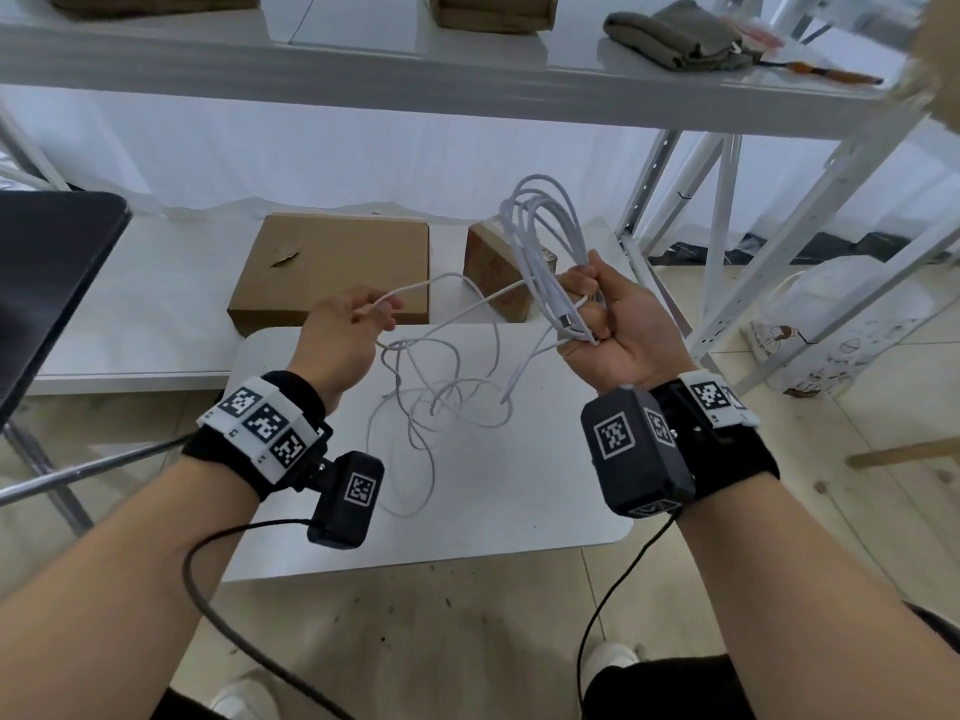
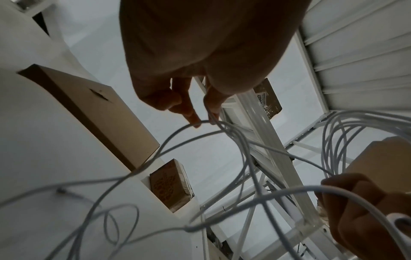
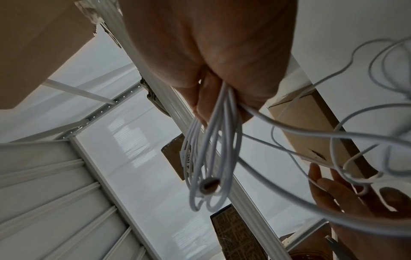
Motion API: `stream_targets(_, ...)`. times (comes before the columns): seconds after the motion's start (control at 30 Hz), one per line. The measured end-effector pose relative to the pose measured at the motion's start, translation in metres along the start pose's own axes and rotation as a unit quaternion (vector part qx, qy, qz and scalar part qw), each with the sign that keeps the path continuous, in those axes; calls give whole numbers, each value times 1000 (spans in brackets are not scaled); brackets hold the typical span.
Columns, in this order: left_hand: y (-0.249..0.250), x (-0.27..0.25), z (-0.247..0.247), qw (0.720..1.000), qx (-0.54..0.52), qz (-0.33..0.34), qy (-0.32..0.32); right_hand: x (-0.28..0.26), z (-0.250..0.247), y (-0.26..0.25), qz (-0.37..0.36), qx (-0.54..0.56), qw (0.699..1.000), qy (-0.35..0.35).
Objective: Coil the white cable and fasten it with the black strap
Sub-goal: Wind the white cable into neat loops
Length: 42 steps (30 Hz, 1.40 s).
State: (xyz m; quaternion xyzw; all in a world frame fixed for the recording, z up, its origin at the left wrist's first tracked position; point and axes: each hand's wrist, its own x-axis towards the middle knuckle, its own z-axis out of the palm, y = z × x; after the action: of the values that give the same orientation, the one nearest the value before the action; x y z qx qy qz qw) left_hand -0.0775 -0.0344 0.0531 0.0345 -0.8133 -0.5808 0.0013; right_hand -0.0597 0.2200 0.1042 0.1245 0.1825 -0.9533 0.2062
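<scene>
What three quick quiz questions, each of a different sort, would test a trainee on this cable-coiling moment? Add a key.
1. True or false: the right hand grips a bundle of loops of the white cable.
2. Multiple choice: where is the uncoiled slack? A) tangled on the small white table B) on the upper shelf C) on the floor
3. Fill in: the left hand pinches a single ____ of cable between thumb and fingers.

Key: 1 true; 2 A; 3 strand.
</scene>
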Motion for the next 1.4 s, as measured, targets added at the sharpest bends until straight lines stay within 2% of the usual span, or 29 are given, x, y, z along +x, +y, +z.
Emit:
stream_targets(0.07,-1,0,-1,1000,3,-14,10,-1,0,-1,-9,-12,1000,1)
stream_targets(0.1,0,-2,-1,1000,28,0,14,-1,0,-1,-12,-15,1000,1)
stream_targets(0.17,2,-5,1,992,104,64,-1,-2,1,0,-12,-18,1000,-1)
stream_targets(0.23,2,-9,5,975,181,116,-53,-2,1,2,5,-4,1000,-11)
stream_targets(0.3,1,-13,8,959,231,125,-106,-1,2,4,21,9,1000,-18)
stream_targets(0.5,-2,-22,15,942,261,119,-176,1,0,4,57,28,997,-46)
stream_targets(0.57,-6,-26,19,931,302,127,-162,1,1,5,48,21,998,-42)
stream_targets(0.7,-6,-30,29,913,364,178,-38,0,4,9,52,28,996,-60)
stream_targets(0.77,-3,-30,32,900,383,208,-3,0,4,11,59,27,996,-68)
stream_targets(0.83,-3,-30,35,894,389,223,-27,0,4,13,61,23,995,-73)
stream_targets(0.93,-4,-31,39,912,339,209,-99,0,4,15,67,18,994,-84)
stream_targets(1.0,-5,-33,41,913,329,206,-122,1,5,15,69,16,994,-89)
stream_targets(1.3,-10,-33,49,885,368,222,-178,2,1,13,74,28,991,-109)
stream_targets(1.4,-9,-33,46,900,344,217,-161,1,1,9,54,31,994,-93)
